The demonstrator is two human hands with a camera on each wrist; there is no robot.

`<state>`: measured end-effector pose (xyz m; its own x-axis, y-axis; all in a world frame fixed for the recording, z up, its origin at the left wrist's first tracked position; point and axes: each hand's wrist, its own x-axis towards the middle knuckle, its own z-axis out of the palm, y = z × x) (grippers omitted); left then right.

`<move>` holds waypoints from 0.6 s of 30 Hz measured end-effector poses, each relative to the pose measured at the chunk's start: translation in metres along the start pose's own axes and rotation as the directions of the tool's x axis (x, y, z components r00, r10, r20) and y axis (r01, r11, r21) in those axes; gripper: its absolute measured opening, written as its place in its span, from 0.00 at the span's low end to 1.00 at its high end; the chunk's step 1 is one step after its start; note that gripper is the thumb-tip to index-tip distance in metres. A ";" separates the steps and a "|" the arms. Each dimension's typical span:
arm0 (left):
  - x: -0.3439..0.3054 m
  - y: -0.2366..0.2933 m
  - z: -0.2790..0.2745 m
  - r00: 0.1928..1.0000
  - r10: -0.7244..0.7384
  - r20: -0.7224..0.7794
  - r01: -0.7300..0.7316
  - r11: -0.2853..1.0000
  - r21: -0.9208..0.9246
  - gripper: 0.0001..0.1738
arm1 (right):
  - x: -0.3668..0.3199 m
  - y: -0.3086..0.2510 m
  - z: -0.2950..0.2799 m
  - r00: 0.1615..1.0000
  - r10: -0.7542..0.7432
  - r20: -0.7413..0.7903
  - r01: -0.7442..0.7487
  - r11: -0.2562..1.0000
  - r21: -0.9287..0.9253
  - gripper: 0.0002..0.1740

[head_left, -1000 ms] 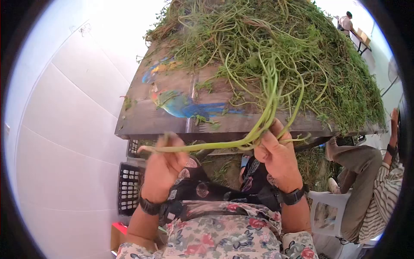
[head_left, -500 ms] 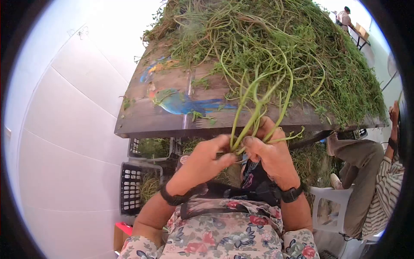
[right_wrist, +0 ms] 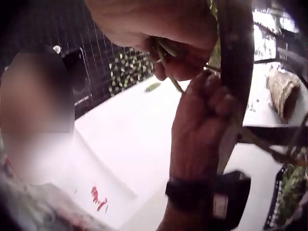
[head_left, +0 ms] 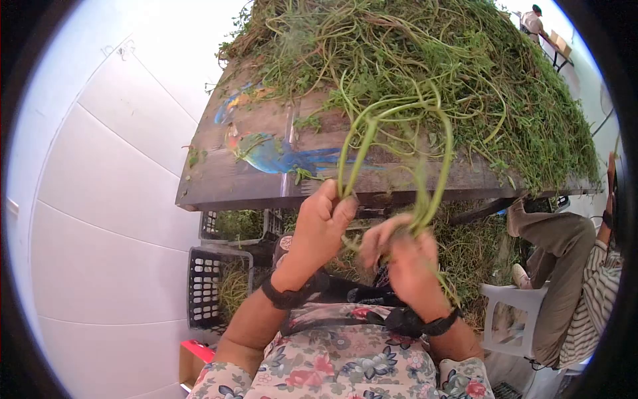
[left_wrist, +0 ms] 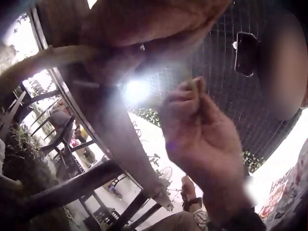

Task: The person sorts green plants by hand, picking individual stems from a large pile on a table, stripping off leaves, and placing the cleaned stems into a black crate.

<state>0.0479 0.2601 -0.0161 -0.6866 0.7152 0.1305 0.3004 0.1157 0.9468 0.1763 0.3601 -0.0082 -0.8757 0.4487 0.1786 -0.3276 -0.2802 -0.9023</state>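
Seated at the near edge of the wooden table point(head_left: 226, 186), handling a loop of long green stems point(head_left: 362, 139) with both hands. Grips one end of the loop in the left hand point(head_left: 322, 223), held just below the table's front edge, with fingers and thumb curled tight round the strands and a dark wristband point(head_left: 286, 296) on the wrist. Pinches the other end in the right hand point(head_left: 405, 256), lower than the table edge and closer to the body, with the fingers bent inward and closed on the stems, though motion blurs them. Arches the stems up from both fists over the table's front boards and back down, so that their top meets the heap of greens point(head_left: 432, 60) piled over the far and right parts of the table. Seen from the left wrist, nips a small green bit between the right hand's fingertips. Seen from the right wrist, wraps the left hand round thick stems beneath the table edge. Leaves bare only the table's near left boards, which carry a painted blue parrot point(head_left: 279, 156). Under the table's left end, black crates point(head_left: 203, 286) with greens inside. Beside the table's near right corner, a white plastic chair point(head_left: 508, 319) and a seated person point(head_left: 578, 266) in a striped shirt. Close under the camera, a floral garment point(head_left: 339, 362).
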 end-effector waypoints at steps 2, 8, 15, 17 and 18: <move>-0.006 0.009 0.001 0.999 -0.001 0.035 0.005 0.993 -0.114 0.09 | 0.009 -0.002 -0.013 0.993 -0.086 -0.080 0.086 0.996 -0.006 0.11; -0.005 0.010 0.001 0.995 -0.050 0.090 0.080 0.926 -0.369 0.13 | 0.019 -0.027 -0.042 0.994 -0.026 -0.108 0.071 0.898 0.435 0.13; -0.007 0.003 0.015 0.902 0.393 0.178 -0.427 0.875 0.230 0.20 | 0.024 -0.031 -0.018 0.968 0.150 -0.201 -0.177 0.976 -0.125 0.18; -0.011 0.015 0.013 0.909 0.325 0.260 -0.398 0.862 0.313 0.20 | 0.026 -0.030 -0.019 0.966 0.143 -0.217 -0.146 0.989 0.001 0.17; -0.011 0.017 0.012 0.913 0.302 0.275 -0.375 0.886 0.272 0.20 | 0.028 -0.030 -0.016 0.960 0.142 -0.242 -0.122 0.988 0.096 0.17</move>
<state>0.0684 0.2624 -0.0052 -0.3538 0.8775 0.3237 0.7039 0.0219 0.7099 0.1674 0.3947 0.0175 -0.8010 0.5964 -0.0518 -0.2510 -0.4132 -0.8754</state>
